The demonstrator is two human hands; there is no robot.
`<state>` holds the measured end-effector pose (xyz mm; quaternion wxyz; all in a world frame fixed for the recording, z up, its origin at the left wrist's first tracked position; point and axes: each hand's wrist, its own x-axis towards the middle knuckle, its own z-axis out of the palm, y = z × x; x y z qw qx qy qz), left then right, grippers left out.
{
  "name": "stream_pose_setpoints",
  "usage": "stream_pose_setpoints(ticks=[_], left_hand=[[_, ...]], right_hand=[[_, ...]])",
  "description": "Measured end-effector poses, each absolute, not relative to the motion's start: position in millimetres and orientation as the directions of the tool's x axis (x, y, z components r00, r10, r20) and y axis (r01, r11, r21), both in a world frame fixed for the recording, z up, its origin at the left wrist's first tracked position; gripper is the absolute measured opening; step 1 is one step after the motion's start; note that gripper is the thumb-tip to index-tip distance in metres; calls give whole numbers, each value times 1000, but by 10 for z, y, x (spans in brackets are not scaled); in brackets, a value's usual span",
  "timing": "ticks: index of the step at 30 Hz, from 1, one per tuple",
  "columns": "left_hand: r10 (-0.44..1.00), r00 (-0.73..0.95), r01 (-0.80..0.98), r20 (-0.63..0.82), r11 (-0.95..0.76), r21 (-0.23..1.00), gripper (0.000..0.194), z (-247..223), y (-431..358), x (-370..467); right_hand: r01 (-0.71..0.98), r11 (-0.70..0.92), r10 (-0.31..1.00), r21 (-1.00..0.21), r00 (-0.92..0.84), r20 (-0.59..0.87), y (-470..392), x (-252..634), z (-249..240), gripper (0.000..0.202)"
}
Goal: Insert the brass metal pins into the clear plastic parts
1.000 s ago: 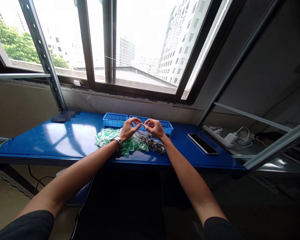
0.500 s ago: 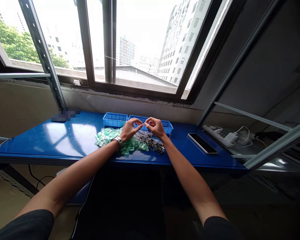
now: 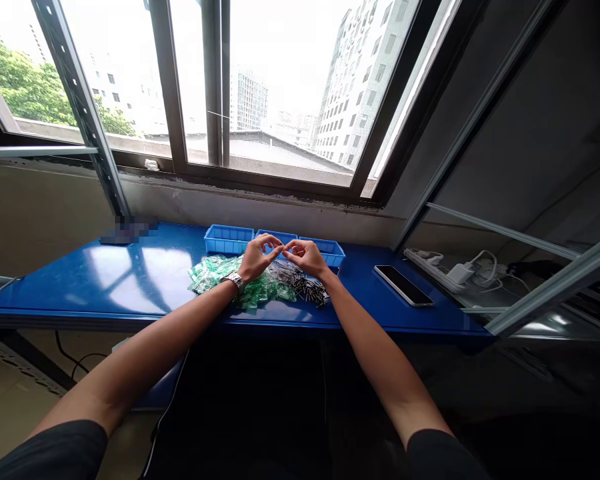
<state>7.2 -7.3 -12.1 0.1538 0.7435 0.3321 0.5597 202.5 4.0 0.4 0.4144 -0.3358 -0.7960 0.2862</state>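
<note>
My left hand (image 3: pixel 258 257) and my right hand (image 3: pixel 307 257) meet fingertip to fingertip above the table, both closed in a pinch. Whatever is between their fingers is too small to make out. Under and beside my left hand spreads a heap of small clear and green plastic packets (image 3: pixel 215 272). Close to my right wrist lies a pile of dark, thin screw-like pieces (image 3: pixel 312 292). Some greyish clear pieces (image 3: pixel 282 272) sit between the two piles, partly hidden by my hands.
Behind my hands stand three blue bins, a left one (image 3: pixel 229 248), a middle one (image 3: pixel 290 237) and a right one (image 3: pixel 336 256). A phone (image 3: pixel 404 285) lies to the right on the blue table (image 3: pixel 80 287). Beyond it are a power strip and white charger (image 3: pixel 461 272) beside metal shelf posts.
My right hand has turned slightly and its fingers reach a little further left against my left fingertips. The piles and bins have stayed in place.
</note>
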Motion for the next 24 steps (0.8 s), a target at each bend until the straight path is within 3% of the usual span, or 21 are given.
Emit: stream_pose_setpoints(ticks=[10,17,24], left_hand=[[673,239,360,700,-731,580,20,-141,-73,80],[675,236,368,699,-728,578,23,-131,-90,85],[684,197,367,702,-716,595,22,-124,-79,76]], right_hand=[[304,634,771,-711,-323,549,34,2029,16,30],[324,632,771,-704,-350,532,30,2047,36,30],[460,608,790,-647,-433,434,26,2123,71,31]])
